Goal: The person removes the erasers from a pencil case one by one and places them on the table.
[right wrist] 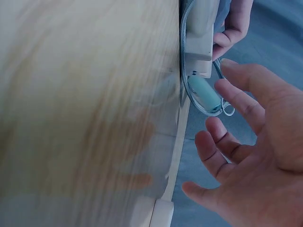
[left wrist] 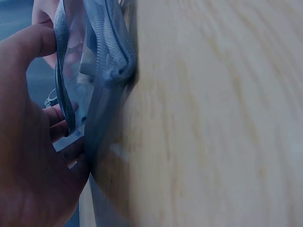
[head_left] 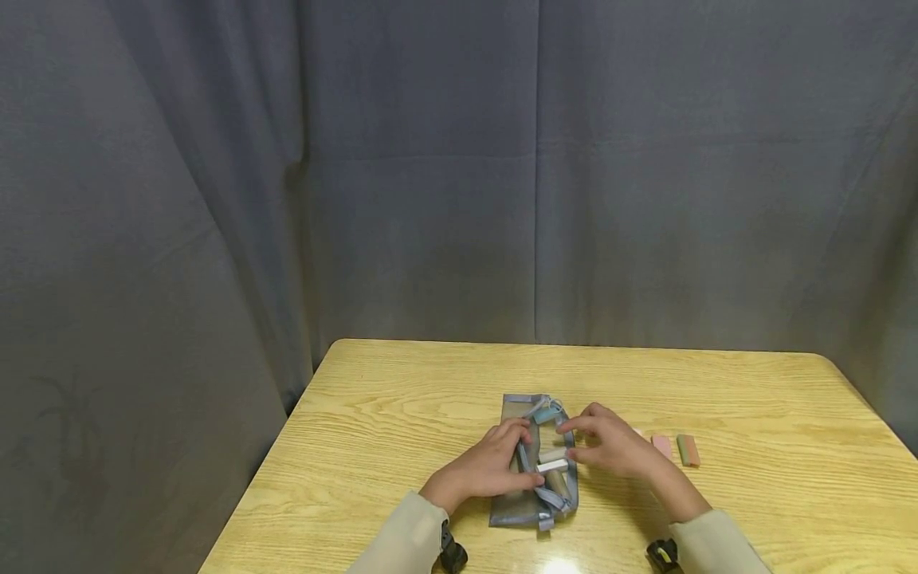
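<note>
A blue-grey mesh zip pouch [head_left: 515,510] lies on the table with its mouth spread. My left hand [head_left: 488,469] grips the near rim of that mouth; in the left wrist view the thumb presses the fabric band [left wrist: 61,71] and the fingers reach behind it. Inside the mouth sit a white block [head_left: 552,466], like an eraser, and a greyish one beside it. A teal piece [right wrist: 204,92] is at the far end by the zipper ring [right wrist: 228,110]. My right hand [head_left: 610,446] hovers at the pouch's right edge, fingers spread and holding nothing.
Right of the pouch, beyond my right hand, a pink block [head_left: 662,446] and a green-and-orange block [head_left: 688,450] lie on the wooden table [head_left: 774,462]. A grey curtain [head_left: 430,239] hangs behind the table's far edge.
</note>
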Tool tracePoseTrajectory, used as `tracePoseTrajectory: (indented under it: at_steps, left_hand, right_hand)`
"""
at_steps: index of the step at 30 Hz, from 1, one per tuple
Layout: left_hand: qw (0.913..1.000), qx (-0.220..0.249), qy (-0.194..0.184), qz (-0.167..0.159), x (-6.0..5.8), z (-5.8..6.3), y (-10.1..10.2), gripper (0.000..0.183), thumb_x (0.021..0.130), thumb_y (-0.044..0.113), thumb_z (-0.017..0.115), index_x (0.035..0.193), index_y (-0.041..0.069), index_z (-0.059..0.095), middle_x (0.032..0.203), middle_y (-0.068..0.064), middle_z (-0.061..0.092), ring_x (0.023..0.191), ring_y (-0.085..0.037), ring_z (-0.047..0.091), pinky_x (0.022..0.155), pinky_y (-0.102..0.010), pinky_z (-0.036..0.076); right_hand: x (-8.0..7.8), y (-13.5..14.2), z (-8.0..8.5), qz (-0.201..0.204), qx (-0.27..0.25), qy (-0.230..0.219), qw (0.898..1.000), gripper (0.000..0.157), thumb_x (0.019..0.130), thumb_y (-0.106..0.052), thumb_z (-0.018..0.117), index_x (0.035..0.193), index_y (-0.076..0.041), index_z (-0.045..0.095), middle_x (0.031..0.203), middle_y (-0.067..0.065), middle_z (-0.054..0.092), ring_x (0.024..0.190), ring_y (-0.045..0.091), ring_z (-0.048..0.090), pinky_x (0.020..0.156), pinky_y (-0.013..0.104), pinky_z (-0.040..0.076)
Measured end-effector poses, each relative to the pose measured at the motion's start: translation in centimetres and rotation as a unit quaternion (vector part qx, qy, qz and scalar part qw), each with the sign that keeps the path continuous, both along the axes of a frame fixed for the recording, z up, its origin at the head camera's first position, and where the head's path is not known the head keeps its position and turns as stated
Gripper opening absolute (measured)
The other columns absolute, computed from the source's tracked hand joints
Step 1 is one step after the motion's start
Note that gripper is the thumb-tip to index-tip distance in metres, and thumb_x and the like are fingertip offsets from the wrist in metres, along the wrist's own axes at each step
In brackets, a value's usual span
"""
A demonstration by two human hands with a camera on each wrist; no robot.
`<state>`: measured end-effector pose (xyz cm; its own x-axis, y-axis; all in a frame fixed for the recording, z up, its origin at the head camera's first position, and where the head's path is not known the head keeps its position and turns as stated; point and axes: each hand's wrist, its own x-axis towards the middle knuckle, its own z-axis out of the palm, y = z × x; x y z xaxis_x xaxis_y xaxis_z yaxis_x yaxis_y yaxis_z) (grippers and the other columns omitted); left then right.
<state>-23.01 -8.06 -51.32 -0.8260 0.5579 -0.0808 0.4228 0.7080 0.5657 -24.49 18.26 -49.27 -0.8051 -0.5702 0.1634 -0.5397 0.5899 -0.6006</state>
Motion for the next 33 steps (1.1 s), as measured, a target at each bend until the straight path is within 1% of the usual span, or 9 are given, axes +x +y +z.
tracePoseTrajectory:
  at_steps: [3, 8, 17, 24, 33]
  left_hand:
    - [1.0, 0.002, 0.0, 0.0, 0.0, 0.0, 0.0, 0.056, 0.092, 0.061, 0.062, 0.132, 0.025, 0.047, 0.162, 0.006, 0.027, 0.145, -0.017, 0.032, 0.111, -0.04, 0.04]
    - [1.0, 0.005, 0.0, -0.003, 0.0, -0.1, -0.1, 0.058, 0.092, 0.062, 0.061, 0.133, 0.025, 0.047, 0.162, 0.006, 0.027, 0.145, -0.017, 0.032, 0.112, -0.039, 0.04]
    - [1.0, 0.004, 0.004, -0.003, 0.0, -0.1, -0.1, 0.056, 0.092, 0.062, 0.061, 0.131, 0.025, 0.047, 0.163, 0.005, 0.027, 0.146, -0.018, 0.032, 0.113, -0.039, 0.039]
    - [1.0, 0.003, 0.004, -0.003, 0.0, -0.1, -0.1, 0.057, 0.092, 0.062, 0.061, 0.132, 0.024, 0.047, 0.163, 0.005, 0.027, 0.146, -0.018, 0.031, 0.113, -0.039, 0.039]
    - [0.9999, 0.007, 0.009, -0.006, -0.1, -0.1, -0.1, 0.057, 0.092, 0.061, 0.062, 0.132, 0.023, 0.047, 0.162, 0.004, 0.028, 0.145, -0.018, 0.032, 0.113, -0.038, 0.038]
  right_hand:
    - [0.0, -0.3, 0.0, -0.001, 0.017, -0.001, 1.0, 0.033, 0.09, -0.025, 0.078, 0.119, -0.012, 0.073, 0.102, 0.006, 0.057, 0.085, 0.018, 0.048, 0.07, 0.029, 0.04]
    - [-0.1, -0.7, 0.1, -0.004, 0.033, 0.003, 0.999, 0.031, 0.087, -0.022, 0.08, 0.116, -0.013, 0.074, 0.099, 0.004, 0.056, 0.08, 0.016, 0.044, 0.066, 0.027, 0.036]
    - [-0.2, -0.9, 0.3, 0.006, 0.033, -0.003, 0.999, 0.023, 0.088, -0.019, 0.078, 0.111, -0.014, 0.076, 0.098, 0.003, 0.056, 0.082, 0.017, 0.046, 0.069, 0.027, 0.039]
    - [-0.4, -1.0, 0.4, 0.008, 0.037, -0.003, 0.999, 0.021, 0.088, -0.015, 0.078, 0.108, -0.015, 0.076, 0.096, 0.003, 0.055, 0.08, 0.016, 0.045, 0.068, 0.027, 0.038]
    - [-0.3, -1.1, 0.3, -0.003, 0.067, 0.005, 0.998, 0.019, 0.082, -0.016, 0.084, 0.099, -0.021, 0.077, 0.096, 0.0, 0.056, 0.08, 0.014, 0.047, 0.069, 0.028, 0.039]
